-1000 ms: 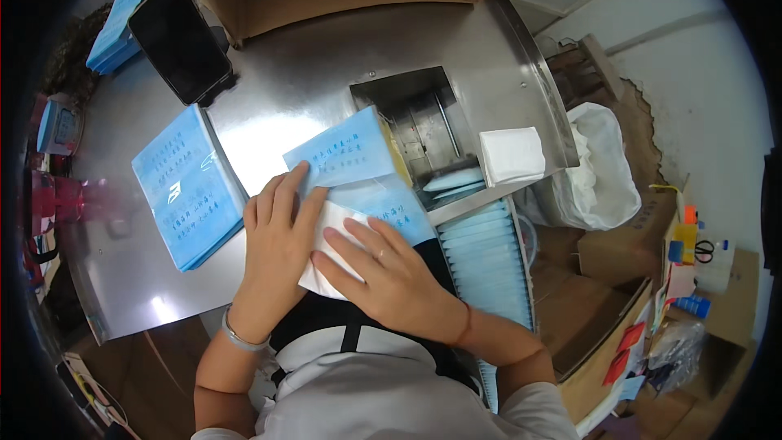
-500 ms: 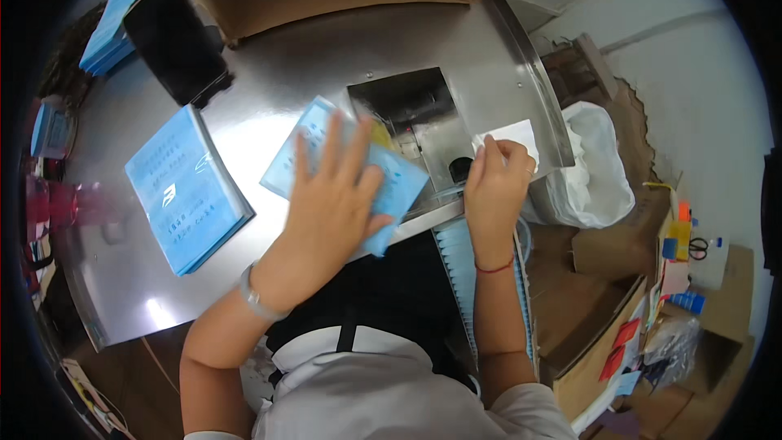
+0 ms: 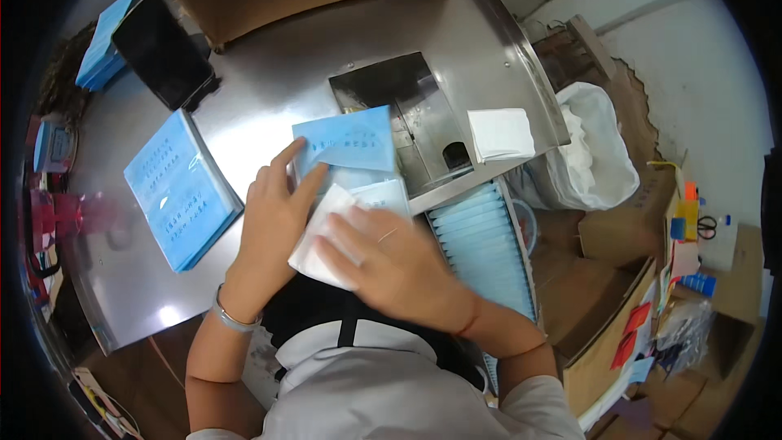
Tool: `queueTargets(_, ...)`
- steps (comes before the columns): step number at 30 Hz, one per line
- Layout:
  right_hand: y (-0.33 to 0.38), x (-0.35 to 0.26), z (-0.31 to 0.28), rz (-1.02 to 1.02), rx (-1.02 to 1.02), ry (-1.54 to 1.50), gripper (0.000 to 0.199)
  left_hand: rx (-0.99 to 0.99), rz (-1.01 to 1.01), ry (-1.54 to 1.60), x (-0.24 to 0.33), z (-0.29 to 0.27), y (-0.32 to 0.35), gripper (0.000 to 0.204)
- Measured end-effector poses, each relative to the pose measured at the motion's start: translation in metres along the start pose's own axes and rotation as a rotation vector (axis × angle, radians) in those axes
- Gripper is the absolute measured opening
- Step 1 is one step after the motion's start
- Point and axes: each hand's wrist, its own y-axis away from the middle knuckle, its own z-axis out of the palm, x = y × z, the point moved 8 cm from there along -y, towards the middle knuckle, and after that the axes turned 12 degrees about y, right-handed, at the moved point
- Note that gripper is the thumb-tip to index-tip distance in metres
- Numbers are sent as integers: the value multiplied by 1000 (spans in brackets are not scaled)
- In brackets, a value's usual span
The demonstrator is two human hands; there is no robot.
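Both hands sit flat near the table's front edge, forearms coming up from 6 o'clock. The left hand is spread palm-down, fingertips on the blue packet at about 1 o'clock from it, its side against the white folded cloth. The right hand lies flat over that cloth with fingers extended toward 10 o'clock, pressing rather than pinching; neither hand is curled around anything. Count-wise: one white cloth under the hands, one more white folded stack at 2 o'clock, one blue packet stack at 9 o'clock, one black tablet at 11 o'clock, all on the steel table.
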Motion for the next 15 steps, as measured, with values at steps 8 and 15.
queueTargets(8, -37, 117, 58, 217, -154, 307, 15, -31, 287, 164, 67, 17, -18, 64)
queueTargets(15, -7, 138, -17, 647, 224, 185, 11, 628, -359, -244, -91, -109, 89, 51)
